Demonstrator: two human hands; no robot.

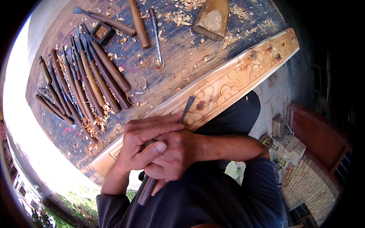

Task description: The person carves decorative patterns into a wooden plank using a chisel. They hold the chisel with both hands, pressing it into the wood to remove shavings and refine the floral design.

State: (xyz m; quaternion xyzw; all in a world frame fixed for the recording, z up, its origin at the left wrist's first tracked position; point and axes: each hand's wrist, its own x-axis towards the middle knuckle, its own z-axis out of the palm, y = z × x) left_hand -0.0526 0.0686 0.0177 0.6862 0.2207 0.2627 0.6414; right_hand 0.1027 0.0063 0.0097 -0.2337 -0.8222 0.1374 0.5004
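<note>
Chisel (147, 191) in both hands, blade over a carved board (228, 86) along the near edge of a wkbench (182, 62); can't tell if tip touches wood. R hand (173, 154) is clamped on the handle; L hand (138, 140) laps over it, thumb resting on R hand, but can't tell if its fingers close on the tool. Board's R end juts past bench's R edge. Toward bench's L edge: wood-handled tools (94, 81) side by side, w/ small dark box (102, 32) just beside. Wood block (213, 21) sits nearer bench's R edge, amid shavings (178, 18).
</note>
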